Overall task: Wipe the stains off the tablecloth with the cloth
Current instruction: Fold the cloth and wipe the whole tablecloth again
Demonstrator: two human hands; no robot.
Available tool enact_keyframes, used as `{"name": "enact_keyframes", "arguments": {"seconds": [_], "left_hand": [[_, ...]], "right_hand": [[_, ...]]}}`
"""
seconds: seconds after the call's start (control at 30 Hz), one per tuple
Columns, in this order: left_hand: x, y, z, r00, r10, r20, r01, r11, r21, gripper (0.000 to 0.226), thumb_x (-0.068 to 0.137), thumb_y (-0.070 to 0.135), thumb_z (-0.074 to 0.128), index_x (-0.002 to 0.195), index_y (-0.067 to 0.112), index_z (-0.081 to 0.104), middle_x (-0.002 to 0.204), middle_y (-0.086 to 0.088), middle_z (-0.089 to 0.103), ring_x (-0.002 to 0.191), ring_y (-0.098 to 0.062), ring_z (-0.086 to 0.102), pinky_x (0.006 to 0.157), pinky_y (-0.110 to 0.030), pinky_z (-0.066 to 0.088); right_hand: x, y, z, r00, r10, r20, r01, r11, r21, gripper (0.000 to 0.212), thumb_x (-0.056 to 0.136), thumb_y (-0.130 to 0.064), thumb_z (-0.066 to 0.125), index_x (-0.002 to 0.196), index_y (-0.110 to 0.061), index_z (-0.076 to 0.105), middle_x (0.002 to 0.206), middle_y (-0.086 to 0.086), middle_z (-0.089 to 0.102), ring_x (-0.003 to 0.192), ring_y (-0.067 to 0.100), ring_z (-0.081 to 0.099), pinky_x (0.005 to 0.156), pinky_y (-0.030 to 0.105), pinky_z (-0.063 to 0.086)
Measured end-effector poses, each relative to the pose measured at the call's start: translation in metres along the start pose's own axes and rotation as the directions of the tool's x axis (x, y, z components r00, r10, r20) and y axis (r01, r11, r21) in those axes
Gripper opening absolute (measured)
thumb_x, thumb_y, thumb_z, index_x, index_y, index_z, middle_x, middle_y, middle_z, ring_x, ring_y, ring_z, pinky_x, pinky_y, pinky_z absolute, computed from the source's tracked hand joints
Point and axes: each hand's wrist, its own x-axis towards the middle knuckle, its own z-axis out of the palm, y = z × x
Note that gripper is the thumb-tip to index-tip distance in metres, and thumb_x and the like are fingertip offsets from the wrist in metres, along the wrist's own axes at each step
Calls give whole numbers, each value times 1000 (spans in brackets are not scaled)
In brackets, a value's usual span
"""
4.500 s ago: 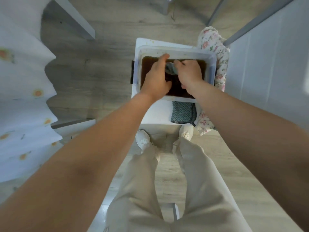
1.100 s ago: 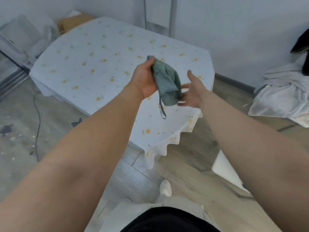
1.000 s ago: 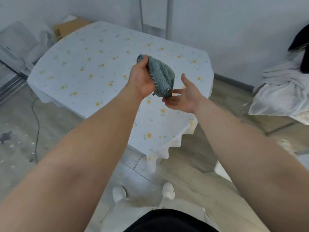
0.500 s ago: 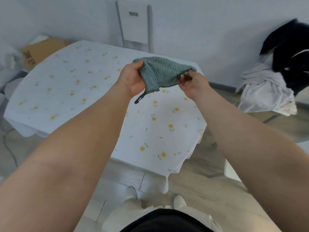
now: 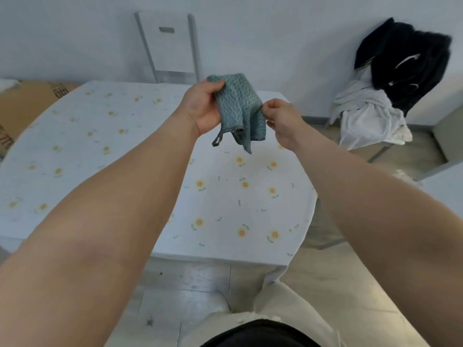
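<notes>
Aloft, both hands (image 5: 204, 106) (image 5: 281, 118) pinch the waffle-textured cloth (image 5: 239, 107).

The cloth (image 5: 239, 108) covers the fingertips of the left hand (image 5: 204, 106) and hides part of the tablecloth (image 5: 225, 201) behind it. Both forearms block wide strips of the bench (image 5: 220, 257). The cardboard box (image 5: 22, 106) is cut by the left edge, its print unreadable. The chair (image 5: 170, 46) shows only its back. No stains can be made out.
</notes>
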Motion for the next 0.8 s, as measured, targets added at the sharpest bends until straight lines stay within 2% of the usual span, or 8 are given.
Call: {"name": "enact_keyframes", "arguments": {"seconds": [0.17,0.3,0.37,0.47,0.57,0.63,0.73,0.8], "left_hand": [[22,7,-12,990,64,-123,-8,911,412,9,98,1,54,100,0,63,97,-16,69,86,-28,70,79,-43,60],[41,13,-19,942,184,-280,7,825,565,6,93,7,66,90,8,61,96,-11,67,83,-24,66,75,-39,58],[54,14,-15,923,219,-317,5,815,580,13,93,9,67,82,12,60,90,-8,64,84,-23,63,75,-34,56],[78,12,-4,913,244,-326,26,764,645,21,93,16,67,77,16,54,88,-6,61,88,-23,58,70,-30,49],[89,-4,9,885,285,-368,121,622,774,24,94,37,65,89,16,54,102,-7,58,97,-24,56,84,-33,47],[92,-18,17,923,193,-332,115,686,718,28,96,44,60,91,16,58,102,-8,66,95,-26,64,87,-36,51],[96,-41,24,989,-117,-86,143,885,442,47,93,53,59,111,10,67,110,-12,71,98,-24,70,92,-38,56],[106,-57,25,989,-148,-15,144,926,350,39,94,41,63,114,8,67,110,-14,70,100,-27,68,93,-41,56]], "right_hand": [[8,-5,1,987,29,-159,-9,993,121,21,97,-7,44,79,-16,48,77,6,52,66,21,50,53,30,39],[18,-14,-18,995,91,40,-89,995,-32,27,92,-27,64,90,0,65,84,19,68,76,36,68,67,46,58],[22,-19,-28,988,99,115,-88,992,-92,17,90,-16,66,82,-2,64,78,14,68,76,30,66,71,38,57],[36,-27,-39,972,87,219,-131,972,195,9,94,-7,57,85,-5,57,83,15,64,74,28,65,73,39,57],[52,-34,-39,960,77,268,-166,929,330,13,99,-12,49,96,-4,59,90,16,66,80,28,66,77,41,56],[65,-36,-38,958,88,272,-189,908,373,19,101,-13,45,102,-2,60,94,16,68,85,29,67,79,41,57],[82,-35,-39,936,79,342,-198,922,331,23,101,-12,46,115,2,57,105,21,66,93,32,66,82,44,56],[95,-30,-41,955,55,291,-138,953,272,17,97,-8,54,109,1,60,98,20,67,87,29,68,78,41,57]]}}
